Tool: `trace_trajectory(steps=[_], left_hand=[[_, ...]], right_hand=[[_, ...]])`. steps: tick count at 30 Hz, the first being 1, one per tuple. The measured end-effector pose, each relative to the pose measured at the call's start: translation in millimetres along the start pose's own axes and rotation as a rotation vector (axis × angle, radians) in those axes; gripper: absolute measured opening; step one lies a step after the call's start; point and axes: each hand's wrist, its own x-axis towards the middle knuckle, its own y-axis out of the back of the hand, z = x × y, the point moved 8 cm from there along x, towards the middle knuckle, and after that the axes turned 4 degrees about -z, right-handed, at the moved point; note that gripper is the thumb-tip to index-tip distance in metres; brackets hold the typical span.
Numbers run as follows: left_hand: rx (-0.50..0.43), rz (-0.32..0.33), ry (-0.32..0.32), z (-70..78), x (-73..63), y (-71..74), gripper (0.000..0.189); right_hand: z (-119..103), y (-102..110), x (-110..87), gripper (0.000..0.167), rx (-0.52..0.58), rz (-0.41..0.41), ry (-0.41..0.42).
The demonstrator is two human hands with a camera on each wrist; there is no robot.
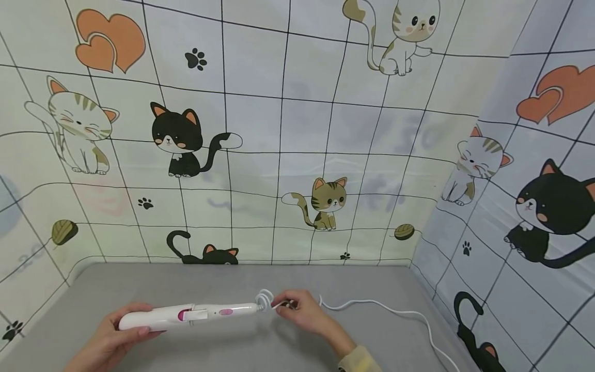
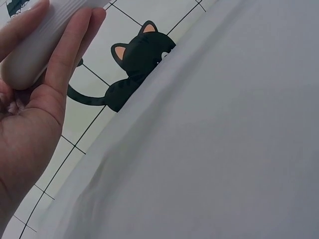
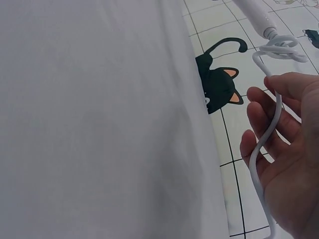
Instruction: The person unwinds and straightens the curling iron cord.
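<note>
A white hair styling iron (image 1: 204,312) with pink details lies level above the grey surface in the head view. My left hand (image 1: 113,333) grips its thick end at the left. In the left wrist view that end of the iron (image 2: 30,59) shows fine ribs between the thumb and fingers of my left hand (image 2: 30,129). At the other end, the white cord (image 3: 269,124) is looped close to the handle. Just past the loops, my right hand (image 1: 302,310) pinches the cord. The right wrist view shows my right hand (image 3: 289,164) with the cord passing across its fingers.
The cord's free length (image 1: 386,306) trails right across the grey tabletop (image 1: 195,351) toward the front edge. Behind and at the right rise cloth walls (image 1: 255,124) printed with cats and grid lines.
</note>
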Motion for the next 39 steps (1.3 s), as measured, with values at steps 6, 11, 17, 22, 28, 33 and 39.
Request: trace_trajectory(steps=[6,11,17,22,28,33,39], left_hand=[[-0.004,-0.002,-0.006,0.8,0.0,-0.2,0.055],[-0.019,-0.029,-0.033,2.1,-0.5,-0.7,0.055],[-0.007,-0.022,-0.032,1.5,-1.0,0.9,0.054],[0.046,0.019,-0.025,1.7,-2.2,5.0,0.052],[0.065,0.050,-0.038,1.7,-9.6,11.9,0.054],[0.059,0.112,0.032,-1.2,-17.8,23.1,0.052],[0.001,0.085,0.040,-1.1,-20.9,24.9,0.053]], right_hand=[[3,5,-2.5,0.011,0.014,0.027,-0.037],[8,10,-6.7,0.011,0.004,0.054,-0.068],[11,23,-13.9,0.012,-0.015,0.101,-0.081],[18,32,-15.4,0.011,-0.055,0.137,-0.092],[28,41,-14.0,0.010,-0.019,0.214,-0.105],[32,49,-13.8,0.010,0.029,0.296,-0.132],[30,59,-11.0,0.011,0.072,0.382,-0.128]])
